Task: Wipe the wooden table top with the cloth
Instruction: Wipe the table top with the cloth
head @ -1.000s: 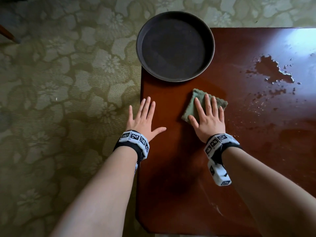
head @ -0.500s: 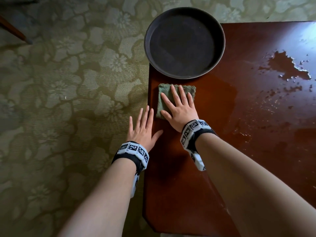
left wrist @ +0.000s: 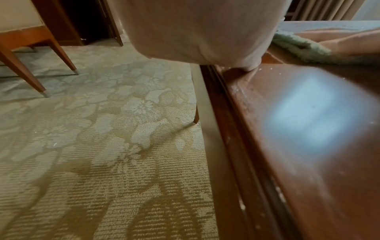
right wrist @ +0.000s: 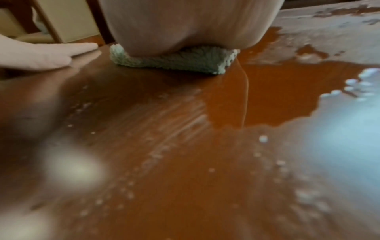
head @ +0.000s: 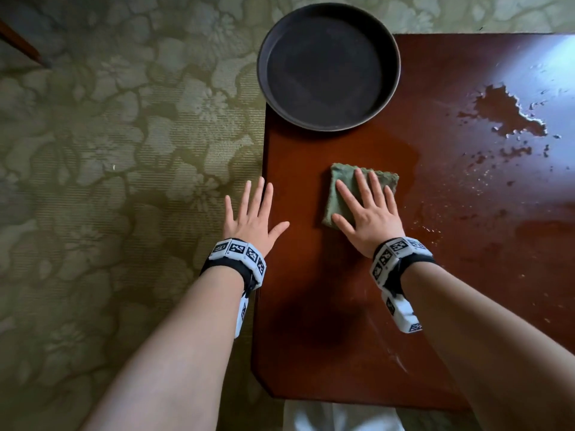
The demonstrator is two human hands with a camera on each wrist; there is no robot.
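Observation:
A folded green cloth (head: 340, 189) lies on the reddish wooden table top (head: 326, 306), and my right hand (head: 367, 209) presses flat on it with straight, spread fingers. The cloth (right wrist: 185, 60) shows under that palm in the right wrist view and as a fuzzy edge (left wrist: 298, 47) in the left wrist view. My left hand (head: 252, 213) lies flat and open on the table's left edge, thumb on the wood, fingers reaching past the rim. A water puddle (head: 510, 112) with droplets sits at the far right; wet streaks (right wrist: 174, 121) trail behind the cloth.
A round dark tray (head: 328, 65) sits on the far left corner of the table, overhanging the edge. Patterned green carpet (head: 109, 181) lies to the left. Wooden chair legs (left wrist: 30, 68) stand on the carpet beyond.
My right hand slid the cloth left to near the table's left edge by the tray, and has now brought it back right and nearer to me. The left hand stayed at the edge.

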